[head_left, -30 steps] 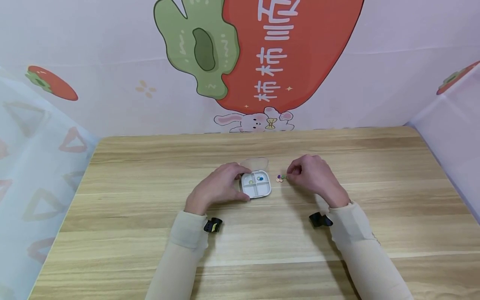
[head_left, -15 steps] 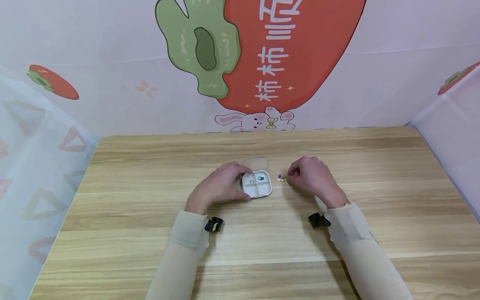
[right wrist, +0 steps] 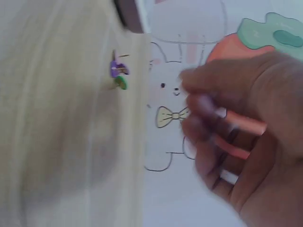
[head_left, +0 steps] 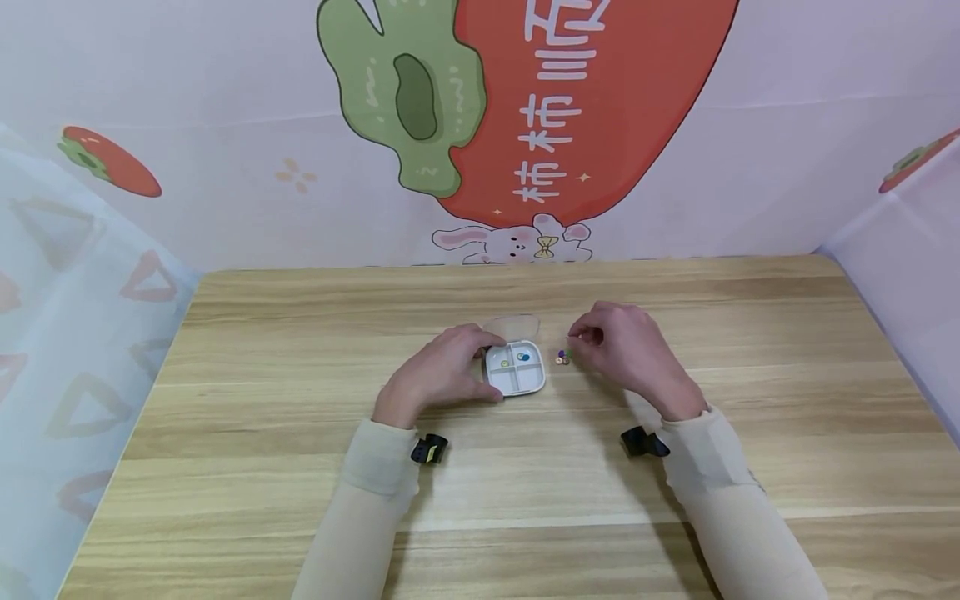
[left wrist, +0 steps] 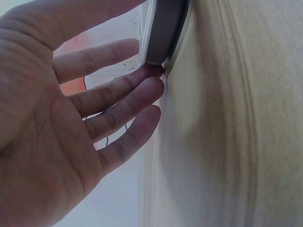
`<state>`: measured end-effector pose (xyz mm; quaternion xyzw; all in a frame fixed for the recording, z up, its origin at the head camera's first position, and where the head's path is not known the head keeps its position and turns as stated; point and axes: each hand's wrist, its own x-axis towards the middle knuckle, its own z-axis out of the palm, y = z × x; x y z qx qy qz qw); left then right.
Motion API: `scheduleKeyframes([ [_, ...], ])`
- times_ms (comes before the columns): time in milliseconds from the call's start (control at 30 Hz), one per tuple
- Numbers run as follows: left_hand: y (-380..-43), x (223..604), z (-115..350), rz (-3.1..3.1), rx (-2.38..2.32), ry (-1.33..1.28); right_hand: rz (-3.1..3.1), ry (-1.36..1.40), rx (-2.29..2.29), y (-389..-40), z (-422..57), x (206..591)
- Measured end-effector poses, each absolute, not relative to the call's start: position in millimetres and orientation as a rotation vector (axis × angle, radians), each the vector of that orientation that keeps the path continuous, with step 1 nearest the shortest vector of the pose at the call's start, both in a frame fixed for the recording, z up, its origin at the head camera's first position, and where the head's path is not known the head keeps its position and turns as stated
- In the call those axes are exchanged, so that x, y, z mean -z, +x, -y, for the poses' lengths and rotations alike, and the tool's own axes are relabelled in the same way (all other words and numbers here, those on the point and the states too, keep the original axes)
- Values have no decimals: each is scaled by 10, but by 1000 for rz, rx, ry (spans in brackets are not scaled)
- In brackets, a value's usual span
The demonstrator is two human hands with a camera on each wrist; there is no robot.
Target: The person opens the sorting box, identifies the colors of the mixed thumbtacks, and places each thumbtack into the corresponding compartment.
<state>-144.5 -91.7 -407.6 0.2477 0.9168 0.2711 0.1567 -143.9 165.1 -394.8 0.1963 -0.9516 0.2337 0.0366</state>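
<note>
White box (head_left: pixel 528 381); small pieces (head_left: pixel 561 360) purple, green, tan; table (head_left: pixel 262 467) streaked pale brown (wood grain); sleeves (head_left: pixel 357 517) cream.

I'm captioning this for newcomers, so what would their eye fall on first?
Probably the huge red fruit on the backdrop behind the table, with a white rabbit at its foot. Next, near the table's middle, the white four-compartment box gripped by the left hand, its clear lid open at the far side. Then the tiny colourful pieces between that box and the right hand.

Left of the right hand (head_left: pixel 626 350), tiny colourful pieces (head_left: pixel 562 357) and a white square plastic box (head_left: pixel 528 381) obstruct. Rightward lies bare wood-grain table (head_left: pixel 787 375).
</note>
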Motion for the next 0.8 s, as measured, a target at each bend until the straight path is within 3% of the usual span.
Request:
scheduleKeyframes([
  [333, -1452, 4079, 918, -2618, -757, 705, 2605, 861, -1098, -1350, -1585, 3800],
  [800, -1441, 4069, 920, -2622, -760, 713, 2585, 836, -1521, -1189, -1460, 3442],
])
